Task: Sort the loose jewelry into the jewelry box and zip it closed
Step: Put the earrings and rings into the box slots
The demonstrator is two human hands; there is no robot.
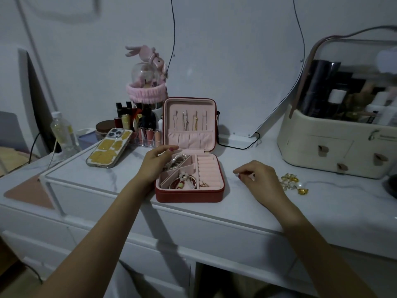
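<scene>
The red jewelry box [189,195] lies open on the white dresser top, its pink-lined lid [190,123] upright with necklaces hanging in it. Bracelets [182,182] fill the left compartments and a ring [203,185] sits in the ring rolls. My left hand [153,165] rests at the box's left rim, its loosely curved fingers reaching over the beaded bracelets [175,163] in the back compartment. To the right of the box, my right hand [256,179] hovers low over the top and pinches a small pale piece at its fingertips. Loose gold and pearl jewelry [292,183] lies just beyond that hand.
A phone [109,148] lies left of the box, with a lipstick organizer [139,130] and a bottle [63,132] behind it. A cream cosmetics case [326,153] stands at the right. A mirror [236,61] leans on the wall, its cable [236,147] trailing behind the box.
</scene>
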